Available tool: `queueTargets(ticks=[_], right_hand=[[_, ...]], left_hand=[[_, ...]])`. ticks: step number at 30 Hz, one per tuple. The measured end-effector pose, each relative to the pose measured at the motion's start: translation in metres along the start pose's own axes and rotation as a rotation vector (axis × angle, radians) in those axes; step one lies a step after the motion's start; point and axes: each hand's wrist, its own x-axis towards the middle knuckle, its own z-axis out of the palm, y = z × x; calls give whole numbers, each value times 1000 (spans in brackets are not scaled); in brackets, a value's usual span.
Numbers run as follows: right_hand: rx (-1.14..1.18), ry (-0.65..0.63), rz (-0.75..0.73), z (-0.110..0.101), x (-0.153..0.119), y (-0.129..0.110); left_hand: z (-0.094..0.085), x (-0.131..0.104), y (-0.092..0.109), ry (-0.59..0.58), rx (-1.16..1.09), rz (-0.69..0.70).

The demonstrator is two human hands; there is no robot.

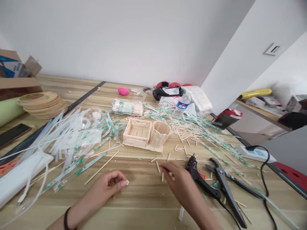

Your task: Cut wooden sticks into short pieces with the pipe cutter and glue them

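The left hand pinched a pale bit; the right hand's fingers curled, grip unclear; beyond both, stick box and cup stood formed on their base; loose sticks beyond the right fingertips lay unattached

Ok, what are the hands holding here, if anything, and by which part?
The left hand pinches a small pale piece between thumb and finger; its tip shows, the gripped part is hidden. For the right hand, I can't tell.
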Motion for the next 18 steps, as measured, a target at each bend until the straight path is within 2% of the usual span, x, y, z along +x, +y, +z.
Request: queueTargets(ticks=[1,3,6,9,14,18], right_hand=[[-62,-64,-92,7,13,-10],[-103,-117,-185,24,39,-29],[-169,-150,-291,48,71,-48],[-226,-152,-363,65,91,-56],[-280,-148,-419,71,97,-63],[-289,-107,-409,52,76,-58]], left_hand=[[0,2,4,12,0,13],[1,6,14,66,-11,53],[0,10,27,175,-58,120],[-3,12,30,272,-90,137],[-11,14,9,333,-104,60],[-18,17,-8,377,-22,66]])
